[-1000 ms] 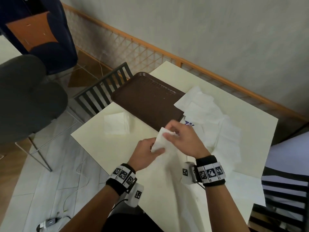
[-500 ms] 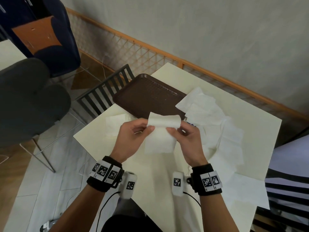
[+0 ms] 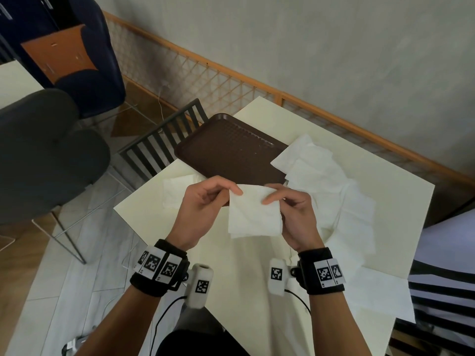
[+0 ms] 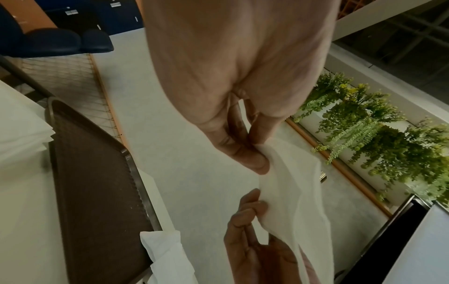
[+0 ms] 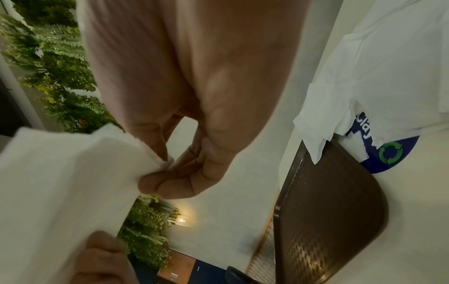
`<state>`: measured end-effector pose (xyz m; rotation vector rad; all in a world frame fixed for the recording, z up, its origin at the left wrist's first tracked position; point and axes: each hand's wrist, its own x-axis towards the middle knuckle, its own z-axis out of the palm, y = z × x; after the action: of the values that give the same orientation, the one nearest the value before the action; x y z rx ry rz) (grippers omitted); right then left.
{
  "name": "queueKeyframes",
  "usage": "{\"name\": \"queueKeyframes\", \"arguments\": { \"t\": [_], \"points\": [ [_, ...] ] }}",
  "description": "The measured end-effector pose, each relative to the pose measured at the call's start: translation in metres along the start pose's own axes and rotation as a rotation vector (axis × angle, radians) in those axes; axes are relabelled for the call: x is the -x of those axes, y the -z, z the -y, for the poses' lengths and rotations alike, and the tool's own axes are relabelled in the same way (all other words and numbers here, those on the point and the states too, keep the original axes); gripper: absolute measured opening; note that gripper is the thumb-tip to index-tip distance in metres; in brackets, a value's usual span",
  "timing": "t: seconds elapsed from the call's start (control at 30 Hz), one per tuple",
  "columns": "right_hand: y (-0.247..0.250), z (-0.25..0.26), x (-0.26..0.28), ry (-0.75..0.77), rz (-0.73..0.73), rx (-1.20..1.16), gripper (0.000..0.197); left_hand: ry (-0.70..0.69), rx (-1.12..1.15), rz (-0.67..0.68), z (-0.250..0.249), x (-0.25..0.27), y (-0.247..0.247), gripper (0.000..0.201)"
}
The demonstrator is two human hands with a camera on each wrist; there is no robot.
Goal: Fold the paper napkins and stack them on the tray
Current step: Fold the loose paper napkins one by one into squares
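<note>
Both hands hold one white paper napkin (image 3: 253, 210) above the cream tabletop (image 3: 401, 191).

The left hand (image 3: 199, 209) and right hand (image 3: 295, 217) pinch its top corners, near the brown plastic tray (image 3: 231, 152); their fingers hide those corners, and loose napkins (image 3: 334, 191) cover the tray's right edge.

Blue package (image 5: 386, 151) under napkins (image 5: 379, 73): partial "Clay", green recycling-arrows symbol; rest hidden.
</note>
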<state>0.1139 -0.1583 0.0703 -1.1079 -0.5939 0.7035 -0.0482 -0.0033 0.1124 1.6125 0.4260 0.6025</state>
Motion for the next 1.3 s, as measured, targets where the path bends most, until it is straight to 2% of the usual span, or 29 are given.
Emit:
{"name": "queueKeyframes", "arguments": {
  "t": [0.2,0.27,0.3,0.37,0.43,0.5,0.63,0.73,0.8,0.87,0.93,0.97,1.07,1.13,1.23,1.3],
  "points": [
    [-0.006,-0.002,-0.002,-0.072,-0.055,-0.005,0.048,-0.052,-0.125,-0.009,-0.001,0.004,0.006,0.031],
    [-0.010,0.000,-0.004,-0.041,-0.078,0.032,0.037,-0.084,-0.222,-0.014,0.000,0.007,0.010,0.033],
    [-0.014,0.002,-0.006,0.020,-0.080,0.126,0.030,-0.115,-0.279,-0.011,-0.001,0.009,0.011,0.032],
    [-0.030,-0.001,-0.008,0.174,-0.044,0.517,0.027,-0.189,-0.380,0.015,-0.001,0.012,0.014,0.026],
    [-0.051,-0.011,-0.010,0.301,0.075,0.878,0.026,-0.244,-0.445,0.044,0.002,0.013,0.016,0.020],
    [-0.067,-0.024,-0.013,0.359,0.141,0.988,0.031,-0.240,-0.475,-0.009,0.006,0.013,0.022,0.021],
    [-0.076,-0.044,-0.024,0.251,0.036,0.933,0.031,-0.146,-0.458,-0.251,0.011,0.014,0.040,0.025],
    [-0.092,-0.053,-0.034,0.131,-0.108,0.782,0.038,-0.091,-0.458,-0.362,0.017,0.010,0.053,0.023],
    [-0.108,-0.062,-0.043,0.037,-0.171,0.646,0.028,-0.030,-0.464,-0.419,0.026,0.005,0.063,0.019],
    [-0.120,-0.077,-0.051,-0.023,-0.153,0.520,0.013,0.034,-0.525,-0.450,0.042,-0.006,0.077,0.016],
    [-0.127,-0.097,-0.063,-0.069,-0.094,0.523,0.028,0.089,-0.594,-0.446,0.066,-0.022,0.096,0.017],
    [-0.130,-0.108,-0.070,-0.092,-0.068,0.590,0.028,0.126,-0.626,-0.439,0.080,-0.030,0.105,0.018],
    [-0.144,-0.141,-0.094,-0.117,-0.021,0.796,0.016,0.236,-0.739,-0.408,0.118,-0.055,0.127,0.019],
    [-0.151,-0.153,-0.105,-0.191,0.008,0.869,0.012,0.305,-0.806,-0.338,0.139,-0.068,0.136,0.023],
    [-0.152,-0.158,-0.110,-0.285,0.096,0.989,0.021,0.457,-0.960,-0.166,0.159,-0.077,0.138,0.034],
    [-0.144,-0.147,-0.105,-0.288,0.114,1.035,0.023,0.521,-1.060,-0.107,0.162,-0.075,0.133,0.040]
  ]
}}
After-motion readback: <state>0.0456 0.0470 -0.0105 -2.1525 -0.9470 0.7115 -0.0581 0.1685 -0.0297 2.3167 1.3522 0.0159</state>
